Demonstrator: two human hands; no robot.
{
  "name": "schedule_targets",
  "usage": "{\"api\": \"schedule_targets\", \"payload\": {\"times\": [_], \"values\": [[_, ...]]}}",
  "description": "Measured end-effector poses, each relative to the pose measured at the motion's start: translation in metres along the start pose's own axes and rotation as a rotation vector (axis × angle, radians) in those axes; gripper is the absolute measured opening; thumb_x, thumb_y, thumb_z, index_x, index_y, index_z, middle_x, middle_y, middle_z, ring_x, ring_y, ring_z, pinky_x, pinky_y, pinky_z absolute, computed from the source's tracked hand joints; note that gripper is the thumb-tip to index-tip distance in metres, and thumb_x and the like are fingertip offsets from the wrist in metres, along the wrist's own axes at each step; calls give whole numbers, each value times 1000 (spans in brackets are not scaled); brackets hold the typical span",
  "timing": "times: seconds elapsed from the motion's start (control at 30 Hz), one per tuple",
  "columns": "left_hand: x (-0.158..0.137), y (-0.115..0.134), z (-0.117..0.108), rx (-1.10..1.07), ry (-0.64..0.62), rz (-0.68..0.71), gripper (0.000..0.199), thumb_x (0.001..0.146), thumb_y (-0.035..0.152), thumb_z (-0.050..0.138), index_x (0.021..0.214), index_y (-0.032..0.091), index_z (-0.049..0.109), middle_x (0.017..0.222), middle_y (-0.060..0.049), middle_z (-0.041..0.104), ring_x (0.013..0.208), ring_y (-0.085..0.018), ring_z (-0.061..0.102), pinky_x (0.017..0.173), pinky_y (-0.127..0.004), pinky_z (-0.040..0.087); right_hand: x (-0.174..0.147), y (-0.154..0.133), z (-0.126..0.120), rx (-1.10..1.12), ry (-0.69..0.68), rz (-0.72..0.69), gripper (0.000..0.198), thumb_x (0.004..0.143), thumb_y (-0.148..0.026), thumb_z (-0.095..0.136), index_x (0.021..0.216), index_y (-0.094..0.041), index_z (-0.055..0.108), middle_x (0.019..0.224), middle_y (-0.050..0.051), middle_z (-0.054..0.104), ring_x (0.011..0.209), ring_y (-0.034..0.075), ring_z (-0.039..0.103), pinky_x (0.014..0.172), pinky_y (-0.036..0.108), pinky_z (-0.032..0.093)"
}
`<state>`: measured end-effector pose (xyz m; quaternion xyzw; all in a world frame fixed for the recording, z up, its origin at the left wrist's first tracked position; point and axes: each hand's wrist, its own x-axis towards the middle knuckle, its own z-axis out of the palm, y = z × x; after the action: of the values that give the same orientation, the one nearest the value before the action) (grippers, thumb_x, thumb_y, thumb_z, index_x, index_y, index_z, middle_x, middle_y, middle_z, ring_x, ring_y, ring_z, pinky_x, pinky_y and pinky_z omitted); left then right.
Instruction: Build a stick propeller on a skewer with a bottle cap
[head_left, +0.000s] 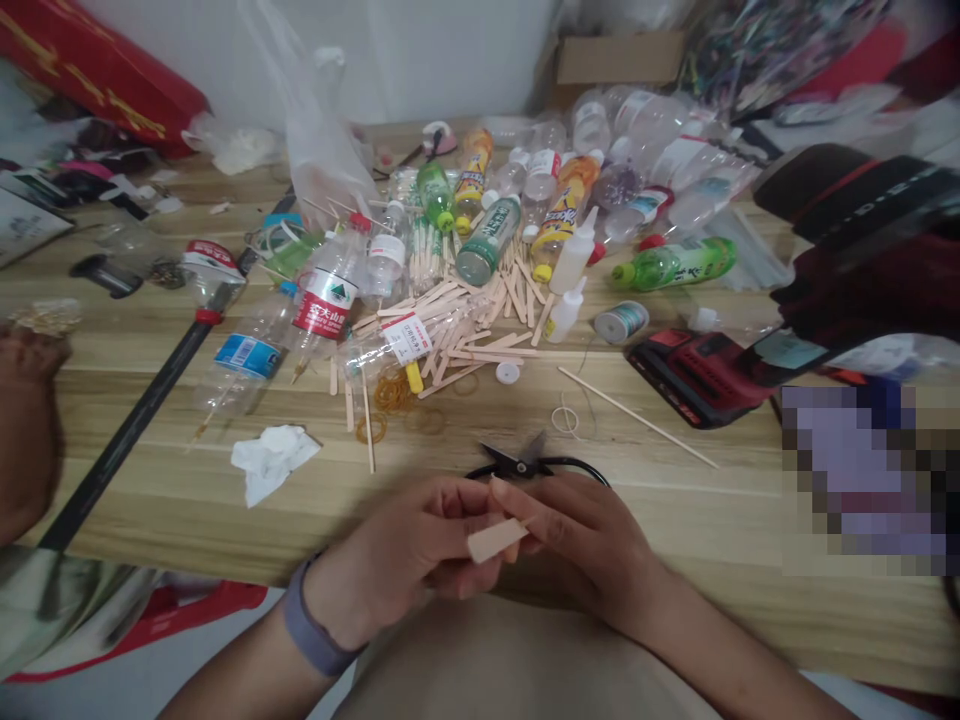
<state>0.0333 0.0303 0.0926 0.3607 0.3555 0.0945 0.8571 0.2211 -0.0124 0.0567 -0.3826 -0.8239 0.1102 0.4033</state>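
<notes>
Close to my body at the table's near edge, my left hand [405, 545] and my right hand [596, 540] meet with fingers closed. Between them is a short, flat, pale wooden craft stick [495, 540], one end pointing toward me. My right thumb and fingers press by its other end, where a thin tip shows; the fingers partly hide it. A purple-grey band [311, 620] circles my left wrist. Just beyond my hands lies a pair of black-handled scissors [523, 466] with its blades apart, its handles partly behind my fingers.
Craft sticks [480, 340] are heaped mid-table among several plastic bottles [326, 290]. Rubber bands [397, 392], a crumpled tissue [274, 460] and a thin wooden skewer [637, 415] lie nearer. A red-and-black power tool [697, 375] stands right. At far left is another person's hand [30, 380].
</notes>
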Motion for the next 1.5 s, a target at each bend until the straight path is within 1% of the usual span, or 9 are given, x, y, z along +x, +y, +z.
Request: {"api": "schedule_targets", "payload": {"times": [0.1, 0.23, 0.4, 0.53, 0.67, 0.83, 1.03, 1.23, 1.5], "values": [[2, -3, -3, -21, -35, -2, 26, 78, 42, 67, 80, 16, 64, 53, 6, 48, 41, -5, 30, 40, -21, 16, 2, 1, 3, -14, 7, -13, 55, 102, -20, 38, 154, -28, 22, 65, -3, 63, 55, 16, 56, 52, 27, 41], [0, 6, -4, 123, 68, 177, 27, 84, 42, 60, 76, 17, 60, 49, 7, 45, 42, -6, 27, 42, -22, 16, 2, 3, 10, -16, -39, 92, 58, 100, -16, 35, 154, -29, 17, 73, -1, 63, 60, 16, 59, 52, 25, 45], [-16, 17, -6, 455, 457, 351, 21, 89, 37, 52, 78, 19, 59, 54, 6, 51, 51, -11, 44, 51, -22, 32, -5, 12, 17, -211, -185, 349, 44, 94, -19, 51, 138, -17, 48, 102, 11, 65, 90, 23, 62, 76, 37, 56], [-19, 11, -15, 905, 732, 486, 20, 94, 29, 44, 88, 22, 62, 66, 3, 61, 61, -15, 56, 58, -25, 39, -20, 22, 17, -307, -270, 374, 33, 87, -11, 57, 119, -15, 64, 101, 13, 66, 90, 29, 60, 77, 48, 56], [-3, 0, -20, 1165, 756, 579, 22, 96, 22, 41, 94, 21, 62, 79, 0, 68, 73, -18, 63, 65, -28, 45, -31, 29, 11, -352, -312, 364, 48, 82, 4, 47, 121, -17, 65, 104, 12, 66, 95, 31, 59, 80, 49, 54], [13, -10, -27, 1335, 781, 660, 23, 96, 16, 39, 95, 19, 62, 87, -4, 70, 80, -20, 65, 70, -32, 50, -26, 35, -8, -347, -366, 357, 36, 89, -5, 46, 114, -22, 67, 103, 9, 67, 91, 25, 60, 76, 39, 52], [19, -17, -40, 1385, 818, 657, 24, 93, 9, 41, 95, 18, 63, 88, -6, 69, 83, -23, 64, 74, -37, 52, 23, 64, -26, -478, -416, 346, 25, 94, -20, 51, 113, -19, 68, 101, 10, 70, 93, 26, 61, 79, 39, 48], [21, -15, -46, 1438, 895, 612, 27, 94, 8, 39, 92, 18, 63, 90, -7, 68, 84, -24, 62, 78, -39, 51, 81, 110, -13, -647, -485, 404, 18, 95, -21, 55, 107, -15, 66, 102, 9, 68, 97, 23, 63, 85, 40, 51], [26, -2, -63, 1541, 996, 521, 24, 94, 10, 44, 88, 18, 65, 90, -8, 67, 87, -26, 59, 79, -41, 48, 93, 118, -6, -717, -541, 401, 22, 93, -31, 60, 108, -15, 63, 110, 7, 65, 98, 21, 64, 85, 42, 53]]}}
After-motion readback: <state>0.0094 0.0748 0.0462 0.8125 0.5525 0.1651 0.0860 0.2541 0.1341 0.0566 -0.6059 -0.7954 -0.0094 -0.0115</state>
